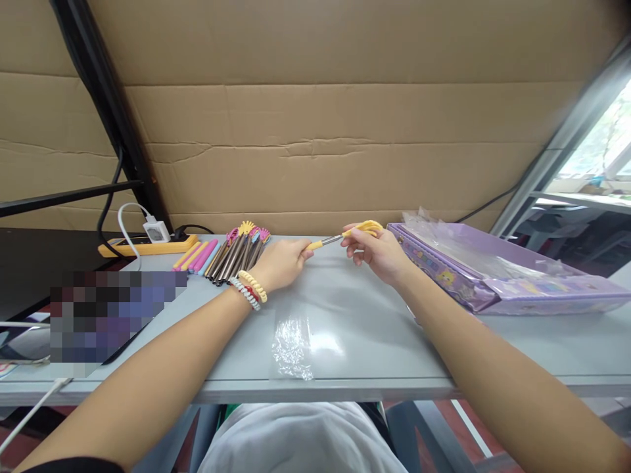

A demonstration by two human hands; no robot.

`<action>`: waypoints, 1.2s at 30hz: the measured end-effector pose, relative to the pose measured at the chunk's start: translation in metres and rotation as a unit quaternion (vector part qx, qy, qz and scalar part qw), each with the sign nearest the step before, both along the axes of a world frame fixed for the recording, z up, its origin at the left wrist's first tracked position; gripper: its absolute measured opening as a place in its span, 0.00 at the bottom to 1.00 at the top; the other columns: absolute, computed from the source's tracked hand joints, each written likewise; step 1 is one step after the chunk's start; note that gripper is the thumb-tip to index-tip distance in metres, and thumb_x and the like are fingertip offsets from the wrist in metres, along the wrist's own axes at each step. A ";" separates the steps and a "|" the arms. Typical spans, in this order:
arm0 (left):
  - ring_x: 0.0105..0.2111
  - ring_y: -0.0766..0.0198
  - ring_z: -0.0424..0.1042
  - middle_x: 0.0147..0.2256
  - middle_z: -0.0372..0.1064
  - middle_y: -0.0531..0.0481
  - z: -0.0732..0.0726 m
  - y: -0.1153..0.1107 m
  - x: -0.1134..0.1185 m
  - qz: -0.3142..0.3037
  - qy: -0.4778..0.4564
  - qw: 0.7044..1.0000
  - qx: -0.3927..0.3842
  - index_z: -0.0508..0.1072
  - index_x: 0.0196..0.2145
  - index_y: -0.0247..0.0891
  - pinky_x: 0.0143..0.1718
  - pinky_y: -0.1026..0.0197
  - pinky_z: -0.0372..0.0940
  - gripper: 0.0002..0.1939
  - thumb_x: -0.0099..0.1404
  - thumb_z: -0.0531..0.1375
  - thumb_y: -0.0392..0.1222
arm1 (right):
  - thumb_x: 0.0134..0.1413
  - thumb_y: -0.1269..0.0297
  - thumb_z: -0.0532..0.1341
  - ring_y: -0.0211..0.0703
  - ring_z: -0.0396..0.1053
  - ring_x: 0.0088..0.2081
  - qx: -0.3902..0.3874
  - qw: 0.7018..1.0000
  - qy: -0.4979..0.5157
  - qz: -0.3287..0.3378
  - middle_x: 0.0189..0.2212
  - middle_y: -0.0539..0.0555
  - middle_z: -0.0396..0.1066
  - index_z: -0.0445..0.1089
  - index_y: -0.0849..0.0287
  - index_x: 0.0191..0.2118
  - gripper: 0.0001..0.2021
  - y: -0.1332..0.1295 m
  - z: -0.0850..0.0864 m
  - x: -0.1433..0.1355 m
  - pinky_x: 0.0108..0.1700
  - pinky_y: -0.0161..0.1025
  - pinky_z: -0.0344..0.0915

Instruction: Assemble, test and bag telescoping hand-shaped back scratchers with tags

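A yellow back scratcher (332, 240) with a short metal rod is held level above the desk, between both hands. My left hand (284, 263), with beaded bracelets at its wrist, pinches the yellow handle end. At the other end, the fingers of my right hand (375, 255) close around the base of the yellow claw-like head. To the left lies a bunch of metal rods (231, 259) with pink, yellow and blue claw-shaped heads. Several coloured handle tubes (200, 255) in yellow, pink and blue sit beside them.
A crumpled clear plastic bag (292, 348) lies near the desk's front edge. On the right stands a purple box (473, 286) with clear plastic in it. A yellow power strip (148, 247) with a white charger is at the back left, near a blurred-out flat object (113, 315).
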State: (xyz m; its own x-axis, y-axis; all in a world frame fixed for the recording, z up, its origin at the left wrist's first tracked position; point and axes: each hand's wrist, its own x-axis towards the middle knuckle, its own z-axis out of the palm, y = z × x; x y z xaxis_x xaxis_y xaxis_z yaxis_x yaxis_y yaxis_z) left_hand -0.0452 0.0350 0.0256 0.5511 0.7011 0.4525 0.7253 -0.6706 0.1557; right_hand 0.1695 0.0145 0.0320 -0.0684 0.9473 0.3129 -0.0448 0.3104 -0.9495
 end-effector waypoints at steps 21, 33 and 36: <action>0.44 0.60 0.70 0.49 0.70 0.49 -0.003 -0.011 0.005 -0.077 -0.015 0.996 0.041 0.60 0.58 0.43 0.39 0.61 0.62 0.21 0.69 0.43 0.42 | 0.45 0.52 0.65 0.37 0.66 0.24 0.032 0.995 0.040 0.089 0.23 0.51 0.69 0.66 0.60 0.32 0.16 -0.006 -0.010 -0.025 0.21 0.33 0.61; 0.31 0.59 0.69 0.31 0.71 0.49 0.016 -0.011 0.000 0.024 -0.002 0.997 0.079 0.71 0.43 0.45 0.30 0.63 0.54 0.16 0.68 0.46 0.47 | 0.43 0.51 0.67 0.30 0.61 0.17 0.005 0.987 0.157 -0.041 0.17 0.48 0.67 0.67 0.60 0.27 0.17 0.004 0.006 -0.002 0.17 0.28 0.55; 0.35 0.58 0.68 0.32 0.70 0.47 0.026 0.004 -0.020 0.045 -0.010 0.986 0.158 0.73 0.39 0.43 0.34 0.60 0.55 0.13 0.66 0.49 0.43 | 0.47 0.54 0.65 0.28 0.59 0.15 0.014 0.971 0.214 -0.109 0.15 0.46 0.65 0.65 0.60 0.25 0.15 0.006 0.018 0.019 0.16 0.27 0.54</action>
